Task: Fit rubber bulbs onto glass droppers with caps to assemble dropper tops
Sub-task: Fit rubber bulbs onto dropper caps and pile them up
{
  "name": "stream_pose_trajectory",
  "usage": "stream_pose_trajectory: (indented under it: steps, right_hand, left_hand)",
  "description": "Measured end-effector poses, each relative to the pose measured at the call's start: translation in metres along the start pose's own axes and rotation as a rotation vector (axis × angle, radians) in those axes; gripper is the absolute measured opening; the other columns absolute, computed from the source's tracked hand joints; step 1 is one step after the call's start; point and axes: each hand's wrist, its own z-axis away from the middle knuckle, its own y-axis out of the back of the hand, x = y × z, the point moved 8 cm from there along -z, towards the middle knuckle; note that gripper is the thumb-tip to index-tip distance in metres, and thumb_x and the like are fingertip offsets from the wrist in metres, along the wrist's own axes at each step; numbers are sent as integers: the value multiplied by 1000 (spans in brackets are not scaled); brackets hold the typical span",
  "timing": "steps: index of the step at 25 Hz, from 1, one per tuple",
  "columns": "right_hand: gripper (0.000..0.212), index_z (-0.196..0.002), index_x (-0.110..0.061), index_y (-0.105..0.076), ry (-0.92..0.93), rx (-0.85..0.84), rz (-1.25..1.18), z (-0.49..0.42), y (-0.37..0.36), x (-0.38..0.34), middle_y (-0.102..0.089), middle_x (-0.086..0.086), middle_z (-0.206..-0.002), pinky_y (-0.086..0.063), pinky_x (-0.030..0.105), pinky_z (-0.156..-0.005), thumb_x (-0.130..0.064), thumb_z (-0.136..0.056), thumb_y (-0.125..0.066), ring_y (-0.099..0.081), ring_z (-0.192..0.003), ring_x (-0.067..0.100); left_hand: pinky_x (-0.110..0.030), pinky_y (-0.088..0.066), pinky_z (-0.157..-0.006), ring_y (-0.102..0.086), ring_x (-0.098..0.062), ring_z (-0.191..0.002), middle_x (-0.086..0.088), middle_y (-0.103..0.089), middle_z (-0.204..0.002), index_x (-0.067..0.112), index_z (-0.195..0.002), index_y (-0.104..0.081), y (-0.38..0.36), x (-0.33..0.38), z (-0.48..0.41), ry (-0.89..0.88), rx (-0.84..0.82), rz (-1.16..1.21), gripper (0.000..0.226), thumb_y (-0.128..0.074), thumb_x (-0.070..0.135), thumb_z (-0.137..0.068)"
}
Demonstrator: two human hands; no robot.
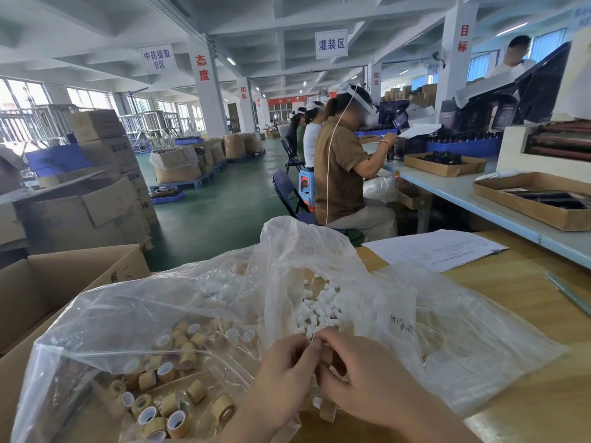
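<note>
Your left hand (281, 375) and right hand (364, 385) meet at the fingertips. The left pinches a small white rubber bulb (311, 336), and the right's fingers curl round a tan cap (327, 356) just beneath it. So little of the bulb shows that you cannot tell its axis. Below your hands, 1 assembled dropper top (323, 407) lies on its side, white end to the left. The clear bag (463, 330) ahead holds loose white bulbs (319, 308). The left bag (96, 314), lying over a cardboard box (48, 282), holds tan caps (166, 375)
</note>
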Motion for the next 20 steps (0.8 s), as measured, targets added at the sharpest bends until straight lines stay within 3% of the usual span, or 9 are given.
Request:
stream_pose_trajectory:
  steps: [3, 8, 12, 17, 20]
  right_hand:
    - [9, -79, -46, -37, -25, -14, -41, -1, 1, 1, -49, -14, -66, -29, 20, -51, -54, -82, -34, -46, -59, 9]
    - [25, -80, -29, -42, -24, 13, -127, -1, -1, 0, -48, -10, -65, -33, 30, -50, -52, -83, -35, -44, -55, 12]
    - [28, -79, -23, -48, -7, 50, -211, -2, 2, -2, -47, -11, -61, -32, 27, -50, -49, -85, -38, -41, -54, 10]
    - [22, -83, -20, -52, -13, 59, -282, 0, 2, -1, -46, -12, -59, -33, 24, -51, -37, -89, -41, -41, -52, 8]
    - [24, -85, -21, -53, -12, 61, -305, 0, 2, -2, -47, -12, -58, -32, 23, -51, -40, -88, -37, -40, -52, 8]
  left_hand:
    - [-22, -29, -48, -35, -8, -46, 10, -38, -48, 15, -58, -51, -4, 3, 0, -22, -26, 29, 43, -51, 42, -91]
    - [-19, -29, -42, -35, -7, -39, 9, -41, -43, 5, -61, -58, -5, 2, -1, -5, -96, 159, 42, -47, 23, -98]
    - [-20, -29, -41, -33, -9, -39, 8, -39, -43, 22, -52, -55, -7, 0, 0, 17, -131, 258, 49, -45, 19, -100]
    - [-21, -26, -41, -26, -12, -42, 3, -33, -48, 18, -57, -52, -11, 1, 2, 56, -206, 395, 38, -51, 30, -93]
    - [-20, -29, -41, -29, -12, -41, 1, -34, -48, 18, -55, -52, -11, 0, 2, 56, -215, 425, 38, -56, 32, -91]
